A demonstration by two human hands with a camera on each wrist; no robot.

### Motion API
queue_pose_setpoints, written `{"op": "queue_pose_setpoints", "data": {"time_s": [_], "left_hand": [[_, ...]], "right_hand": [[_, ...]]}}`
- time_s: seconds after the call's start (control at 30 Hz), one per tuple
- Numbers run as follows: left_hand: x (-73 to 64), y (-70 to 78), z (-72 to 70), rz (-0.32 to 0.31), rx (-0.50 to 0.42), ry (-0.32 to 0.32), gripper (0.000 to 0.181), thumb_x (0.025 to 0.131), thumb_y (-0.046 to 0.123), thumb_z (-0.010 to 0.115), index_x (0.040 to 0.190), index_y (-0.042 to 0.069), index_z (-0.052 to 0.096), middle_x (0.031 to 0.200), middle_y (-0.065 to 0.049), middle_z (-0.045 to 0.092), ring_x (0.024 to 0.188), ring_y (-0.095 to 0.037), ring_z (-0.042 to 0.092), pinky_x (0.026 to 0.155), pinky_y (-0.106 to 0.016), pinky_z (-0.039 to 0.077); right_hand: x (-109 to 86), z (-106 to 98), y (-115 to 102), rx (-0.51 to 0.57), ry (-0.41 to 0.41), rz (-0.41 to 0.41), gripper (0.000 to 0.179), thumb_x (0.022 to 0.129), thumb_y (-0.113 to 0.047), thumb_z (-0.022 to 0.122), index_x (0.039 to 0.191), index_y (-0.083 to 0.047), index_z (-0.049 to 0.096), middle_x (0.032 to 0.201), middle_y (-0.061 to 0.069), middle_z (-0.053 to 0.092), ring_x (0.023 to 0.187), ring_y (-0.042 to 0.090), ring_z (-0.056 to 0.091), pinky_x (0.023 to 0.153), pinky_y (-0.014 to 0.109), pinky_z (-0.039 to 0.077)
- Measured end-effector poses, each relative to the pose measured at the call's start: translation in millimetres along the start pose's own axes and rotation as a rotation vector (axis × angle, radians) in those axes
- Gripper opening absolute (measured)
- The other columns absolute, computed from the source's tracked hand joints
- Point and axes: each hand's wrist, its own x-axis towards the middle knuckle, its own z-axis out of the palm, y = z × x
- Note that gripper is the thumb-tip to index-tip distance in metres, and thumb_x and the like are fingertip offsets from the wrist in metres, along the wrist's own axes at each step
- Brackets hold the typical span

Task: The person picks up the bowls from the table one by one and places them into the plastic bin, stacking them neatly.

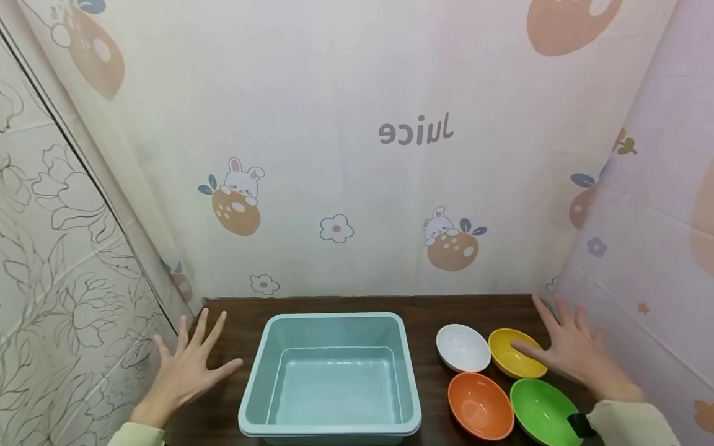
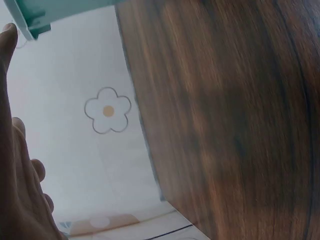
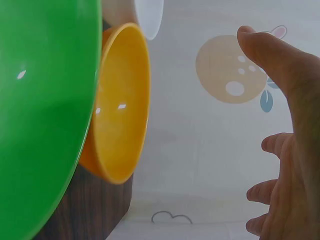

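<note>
With fingers spread, my left hand (image 1: 186, 368) hovers left of a pale teal plastic basin (image 1: 329, 428) and touches nothing. My right hand (image 1: 577, 353), also spread, is held above the right side of the table, nearest a yellow bowl (image 1: 515, 353) and a green bowl (image 1: 543, 412). Beside these stand a white bowl (image 1: 463, 348) and an orange bowl (image 1: 481, 406), forming a close group of bowls. In the right wrist view the green bowl (image 3: 45, 100) looms large, and the hand (image 3: 295, 130) is apart from the bowls. No contents show in the basin or bowls.
The dark wooden table (image 1: 429, 310) ends at a back wall cloth (image 1: 357, 155) printed with rabbits, fruit and flowers. A flower-line panel (image 1: 67, 260) closes the left side, and another printed cloth (image 1: 658, 260) hangs at the right. A black band circles the right wrist.
</note>
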Motion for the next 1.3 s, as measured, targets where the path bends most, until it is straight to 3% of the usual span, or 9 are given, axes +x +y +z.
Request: {"op": "queue_pose_setpoints", "data": {"time_s": [0.17,0.47,0.67,1.0,1.2,1.3], "left_hand": [[-2.2,11.0,0.9,0.033,0.009,0.009,0.105,0.086,0.071,0.063,0.166,0.035,0.006,0.174,-0.014,0.004,0.154,-0.057,-0.004,0.100,-0.092,-0.008],[-1.9,31.7,4.4,0.090,-0.062,-0.001,0.097,0.090,0.065,0.063,0.166,0.037,0.010,0.174,-0.010,0.003,0.157,-0.050,-0.008,0.105,-0.083,-0.021],[-0.5,42.1,3.2,0.154,-0.081,0.019,0.095,0.090,0.063,0.065,0.166,0.036,0.015,0.175,-0.007,0.005,0.157,-0.049,-0.006,0.106,-0.083,-0.019],[-6.6,44.7,2.4,0.246,-0.126,0.029,0.087,0.092,0.056,0.065,0.165,0.033,0.024,0.174,-0.002,0.014,0.159,-0.042,-0.006,0.115,-0.075,-0.017],[-13.2,44.2,4.9,0.342,-0.195,0.043,0.077,0.096,0.050,0.062,0.163,0.027,0.032,0.173,-0.001,0.020,0.160,-0.038,-0.004,0.118,-0.073,-0.014],[-16.5,42.5,7.2,0.392,-0.243,0.038,0.072,0.097,0.042,0.062,0.161,0.023,0.037,0.172,-0.001,0.025,0.161,-0.036,-0.002,0.120,-0.074,-0.006]], "right_hand": [[2.3,-0.2,-7.7,0.014,0.000,-0.003,0.118,0.085,-0.076,0.061,0.166,-0.017,0.000,0.163,0.041,0.002,0.139,0.076,0.003,0.094,0.094,0.003],[6.2,1.6,-13.9,0.008,0.008,-0.006,0.117,0.085,-0.076,0.061,0.165,-0.011,0.007,0.163,0.040,-0.001,0.141,0.074,0.002,0.096,0.094,0.004],[9.8,2.2,-19.6,0.015,0.005,-0.013,0.118,0.084,-0.077,0.061,0.166,-0.011,0.006,0.163,0.040,-0.004,0.142,0.073,-0.004,0.096,0.094,0.004],[15.5,0.6,-33.4,0.023,-0.011,-0.022,0.119,0.084,-0.077,0.061,0.166,-0.014,0.003,0.163,0.041,0.000,0.144,0.071,-0.005,0.098,0.092,0.003],[19.5,6.3,-37.9,0.025,-0.008,-0.039,0.119,0.083,-0.077,0.063,0.167,-0.015,0.005,0.163,0.041,0.006,0.146,0.068,-0.004,0.099,0.092,0.002],[22.3,10.5,-39.1,0.018,-0.008,-0.049,0.119,0.083,-0.076,0.064,0.166,-0.014,0.006,0.162,0.042,0.007,0.145,0.069,-0.003,0.098,0.093,0.002]]}}
